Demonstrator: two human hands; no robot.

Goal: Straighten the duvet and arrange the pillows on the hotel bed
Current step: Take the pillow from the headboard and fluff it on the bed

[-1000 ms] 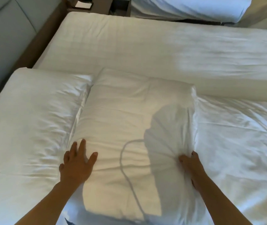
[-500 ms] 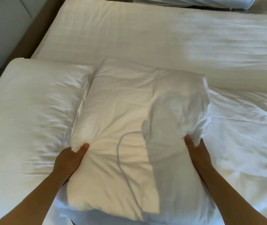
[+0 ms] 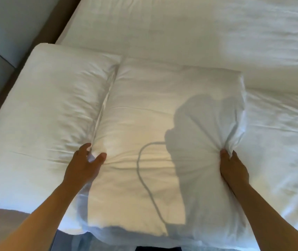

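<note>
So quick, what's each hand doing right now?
Left hand: closed on the left edge of the middle pillow, pinching the fabric.
Right hand: closed on that pillow's right edge, fabric bunched in its grip.

Both forearms are bare to the frame's edge (no sleeves).

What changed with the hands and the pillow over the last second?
The left hand, flat on the right-hand white pillow a second ago, now pinches that pillow's left edge. The right hand went from pressing its right side to bunching the fabric in a grip. The pillow's right edge has puffed up. The left-hand white pillow and the white duvet stayed put.
</note>
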